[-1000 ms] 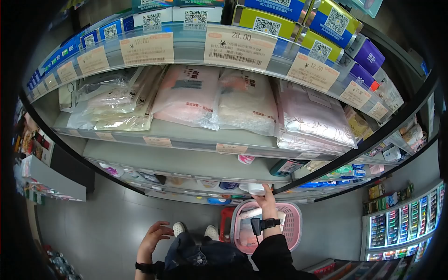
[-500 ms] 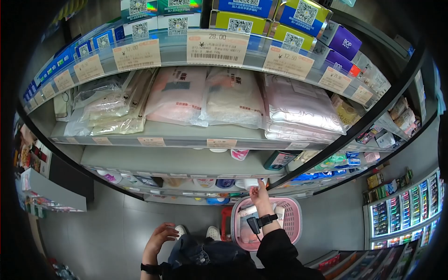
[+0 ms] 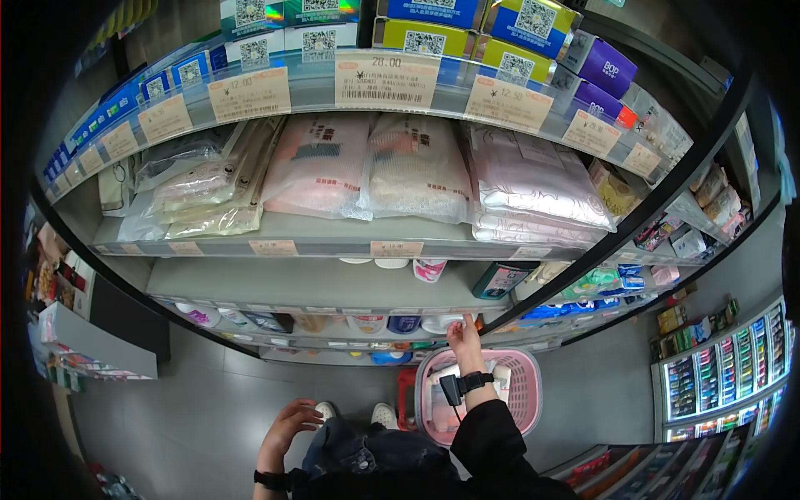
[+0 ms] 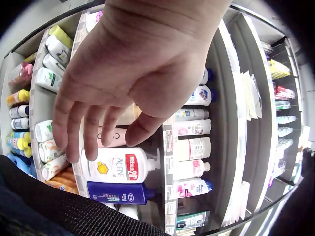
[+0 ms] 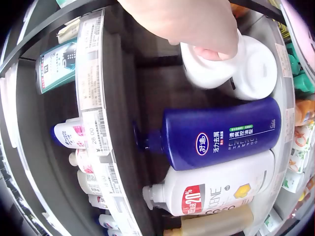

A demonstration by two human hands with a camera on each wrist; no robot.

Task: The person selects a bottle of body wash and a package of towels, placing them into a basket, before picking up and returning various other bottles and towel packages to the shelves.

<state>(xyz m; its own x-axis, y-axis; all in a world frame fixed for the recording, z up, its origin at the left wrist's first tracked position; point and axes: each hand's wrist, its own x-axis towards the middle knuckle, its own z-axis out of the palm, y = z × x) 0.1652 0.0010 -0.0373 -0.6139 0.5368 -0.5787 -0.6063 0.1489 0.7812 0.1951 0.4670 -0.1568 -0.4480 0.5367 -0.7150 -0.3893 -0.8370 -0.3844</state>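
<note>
My right hand reaches to the lower shelf with its fingers curled. In the right wrist view its fingertips grip a rounded white plastic container, whose upper part the hand hides. Right beside that container stands a second white container. Below them in this view are a blue shampoo bottle and a white pump bottle. My left hand holds nothing; its fingers hang relaxed in front of the shelves, overlapping the white pump bottle's edge in the left wrist view.
A pink basket with packaged goods stands on the floor under my right forearm. Bagged textiles fill the shelf above, with a price-tagged shelf edge higher up. A black shelf frame slants close to my right hand.
The head view has swung a little right. The white container, earlier tilted out beside my right hand, now sits further into the shelf. My left hand stays relaxed.
</note>
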